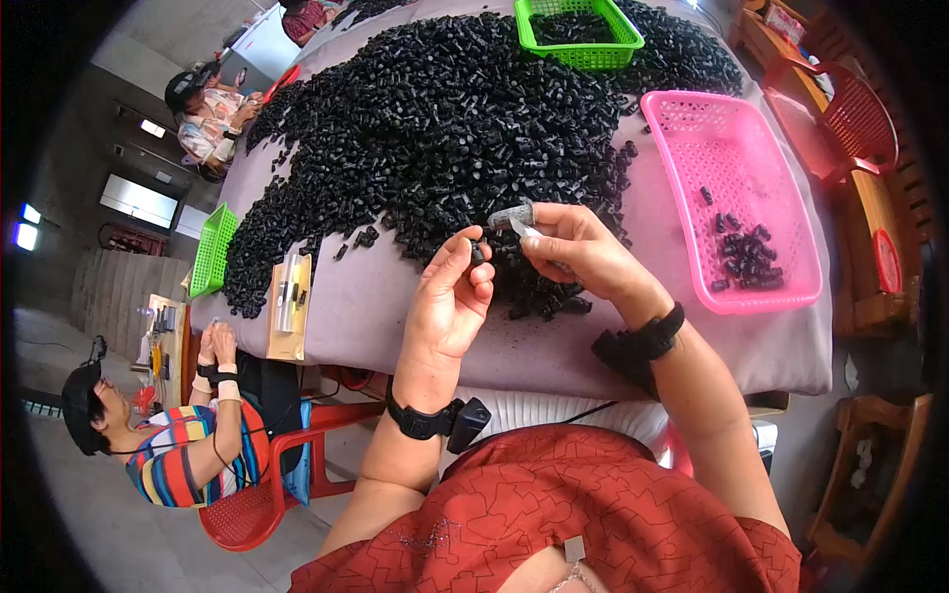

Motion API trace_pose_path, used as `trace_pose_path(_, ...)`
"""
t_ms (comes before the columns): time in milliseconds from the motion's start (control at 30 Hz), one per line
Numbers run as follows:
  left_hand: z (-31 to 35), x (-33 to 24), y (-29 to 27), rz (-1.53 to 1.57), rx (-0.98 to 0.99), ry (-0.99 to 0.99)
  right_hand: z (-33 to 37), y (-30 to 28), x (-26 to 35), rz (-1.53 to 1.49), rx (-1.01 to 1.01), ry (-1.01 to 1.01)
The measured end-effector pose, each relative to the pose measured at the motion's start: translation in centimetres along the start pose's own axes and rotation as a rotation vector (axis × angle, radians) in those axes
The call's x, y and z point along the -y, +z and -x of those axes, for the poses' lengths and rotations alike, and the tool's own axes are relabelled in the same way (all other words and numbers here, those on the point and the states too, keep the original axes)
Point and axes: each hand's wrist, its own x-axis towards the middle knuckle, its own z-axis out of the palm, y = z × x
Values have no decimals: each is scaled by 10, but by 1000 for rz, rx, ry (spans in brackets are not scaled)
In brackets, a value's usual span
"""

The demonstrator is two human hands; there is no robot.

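a wide worktop draped in pale mauve cloth (376, 331) stretches across the middle and top of the frame. on it spreads a broad heap of small black cylindrical pieces (435, 119), from the upper right of the frame down to the centre and left. at the lower left, a person in a striped multicoloured shirt (198, 450) sits on a red plastic chair (240, 514), both hands raised near the worktop edge. a pink perforated plastic basket (766, 299) stands at the right, with a small cluster of black pieces (746, 257) in its near part. a bright green plastic basket (583, 56) sits at the top, black pieces inside it.

in the centre, below the heap, the wearer's two hands are close together; whether their fingertips touch is hard to tell. the left hand (450, 296) pinches one small black cylindrical piece (478, 253) between thumb and fingers. the right hand (583, 252), a grey textured finger cover (512, 215) on one finger, grips a small pale flat strip (524, 228) just beside that piece.
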Motion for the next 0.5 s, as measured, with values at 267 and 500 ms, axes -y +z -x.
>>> trace_pose_path(267, 1, -2, 20, -151, -182, 74, -2, 0, -1, 9, 14, 5)
trace_pose_path(500, 2, -3, 13, -66, -169, 68, 2, 6, 4, -64, 43, 49)
